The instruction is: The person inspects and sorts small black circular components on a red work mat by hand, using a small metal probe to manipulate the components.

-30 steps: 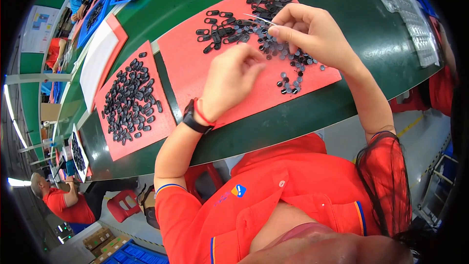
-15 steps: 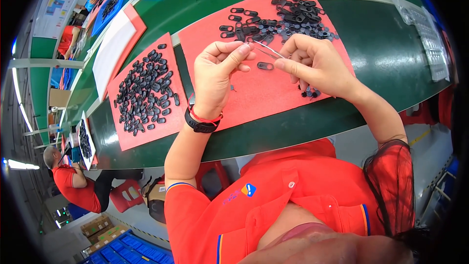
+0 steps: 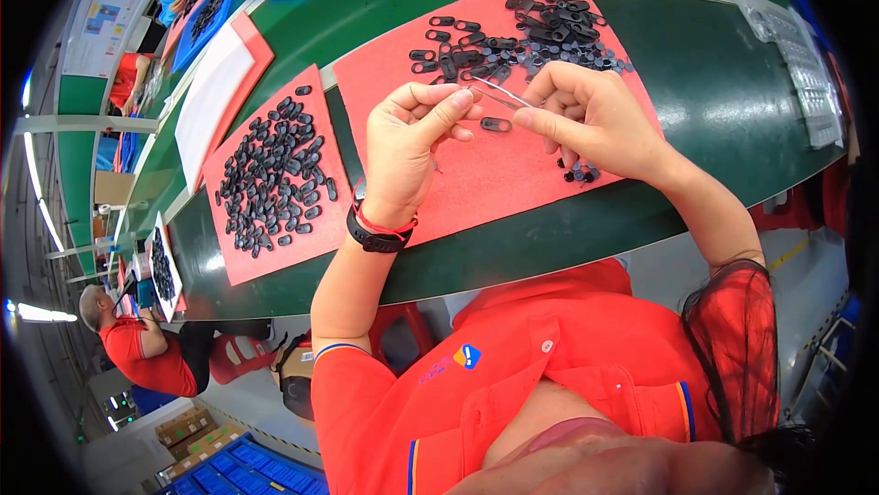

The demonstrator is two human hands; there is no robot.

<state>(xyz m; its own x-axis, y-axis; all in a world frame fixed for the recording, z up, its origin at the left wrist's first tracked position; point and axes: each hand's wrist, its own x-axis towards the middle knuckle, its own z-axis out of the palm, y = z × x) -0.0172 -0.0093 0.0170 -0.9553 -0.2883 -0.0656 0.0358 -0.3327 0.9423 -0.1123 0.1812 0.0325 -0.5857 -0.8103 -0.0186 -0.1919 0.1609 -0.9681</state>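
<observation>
Thumb and forefinger of my left hand (image 3: 423, 133) are pinched together over the red mat (image 3: 494, 188); what sits between them is too small to make out. My right hand (image 3: 595, 119) grips metal tweezers (image 3: 502, 92), whose tips reach to the left fingertips. Just below the tweezers lies a single black oval part with a slot (image 3: 495, 125). Beyond my hands is a loose pile of black slotted parts (image 3: 557, 19), with small grey discs (image 3: 536, 55) scattered in front. Several dark discs (image 3: 580, 172) lie under my right hand.
A second red mat (image 3: 240, 261) to the left carries many black oval pieces (image 3: 275, 174). Farther left are white sheets (image 3: 215, 92) and blue trays (image 3: 206, 23). Clear plastic trays (image 3: 806, 83) lie at the right. A seated person (image 3: 137, 348) works at the far left.
Both hands stay almost in place, with the tweezers still at the left fingertips. The seated person at the left has shifted slightly.
</observation>
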